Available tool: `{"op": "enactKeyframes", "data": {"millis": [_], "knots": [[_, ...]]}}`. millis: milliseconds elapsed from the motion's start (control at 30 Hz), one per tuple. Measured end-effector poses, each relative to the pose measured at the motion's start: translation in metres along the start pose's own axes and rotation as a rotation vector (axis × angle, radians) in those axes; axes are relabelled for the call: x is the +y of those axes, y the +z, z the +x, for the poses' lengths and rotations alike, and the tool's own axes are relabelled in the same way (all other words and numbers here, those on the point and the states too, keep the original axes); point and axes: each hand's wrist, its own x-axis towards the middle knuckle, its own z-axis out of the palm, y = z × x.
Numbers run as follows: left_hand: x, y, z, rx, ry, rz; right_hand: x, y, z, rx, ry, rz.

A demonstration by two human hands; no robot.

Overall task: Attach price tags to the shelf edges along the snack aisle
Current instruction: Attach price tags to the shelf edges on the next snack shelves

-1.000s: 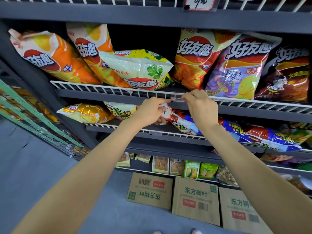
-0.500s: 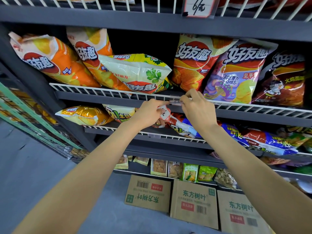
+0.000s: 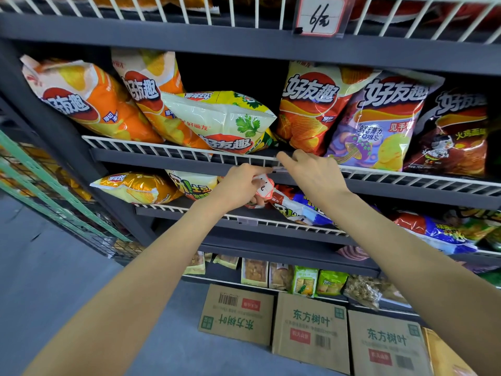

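Note:
A small white price tag with a red border point(image 3: 266, 187) hangs just below the white wire rail point(image 3: 162, 150) of the middle chip shelf. My left hand point(image 3: 238, 185) pinches the tag from the left, fingers curled round it. My right hand point(image 3: 311, 172) is at the rail just right of the tag, its fingertips pinching the tag's clear top clip against the wire. Another price tag point(image 3: 320, 16), handwritten, hangs clipped to the wire rail of the shelf above.
Chip bags point(image 3: 309, 109) fill the shelf behind the rail, more bags point(image 3: 135, 185) lie on the shelf below. Small snack packs point(image 3: 305, 280) stand on the bottom shelf. Cardboard boxes point(image 3: 310, 329) sit on the grey floor. A green wire rack point(image 3: 48, 191) stands at left.
The view has tilted up slightly, so the shelves sit lower in frame. Both hands stay at the same spot on the rail, holding the tag.

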Motion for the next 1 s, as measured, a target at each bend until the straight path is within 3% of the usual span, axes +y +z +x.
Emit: {"op": "enactKeyframes", "data": {"millis": [433, 700, 900, 1000], "knots": [[0.003, -0.003, -0.003, -0.006, -0.012, 0.01, -0.008, 0.008, -0.008, 0.061, 0.163, 0.045], [0.006, -0.002, -0.003, 0.013, 0.008, 0.1, -0.018, 0.016, -0.023, -0.044, 0.24, -0.015], [0.006, -0.001, -0.008, -0.004, 0.005, -0.044, -0.02, 0.013, -0.031, -0.102, 0.23, -0.011], [0.009, 0.001, -0.011, 0.068, 0.024, -0.056, -0.019, 0.012, -0.033, -0.12, 0.23, -0.056]]}}
